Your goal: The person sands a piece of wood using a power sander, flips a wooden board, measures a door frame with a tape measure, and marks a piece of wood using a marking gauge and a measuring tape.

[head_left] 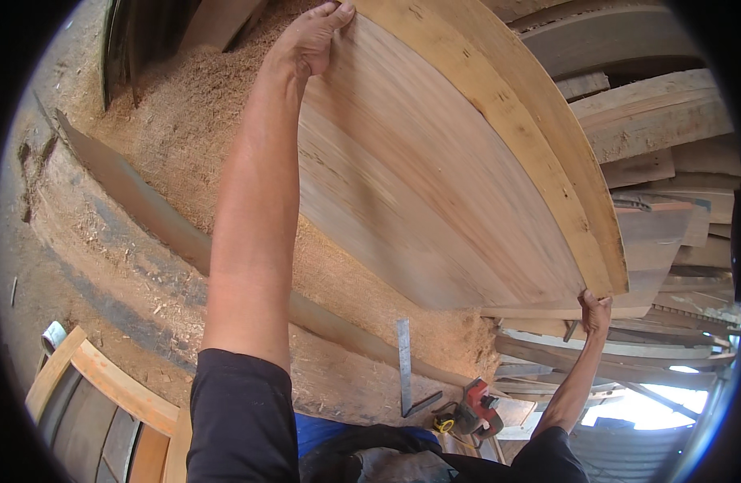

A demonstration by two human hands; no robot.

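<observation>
A long yellowish timber beam [507, 109] with small dark knots lies along the far right edge of a wide wooden panel [435, 185]. My left hand [316, 39] reaches far up and is closed at the beam's near side edge, close to the top of the view. At the beam's lower right end, my right hand [596, 312] is closed with the thumb against the wood. My left arm crosses over part of the panel. The beam's far end runs out of view.
Sawdust [185, 113] covers the ground around the panel. Close to me, a worn plank [137, 266] carries a metal square [404, 362], a yellow tape measure [444, 423] and a red power tool [479, 406]. A wooden frame [129, 390] stands lower left. Stacked timbers [660, 117] fill the right.
</observation>
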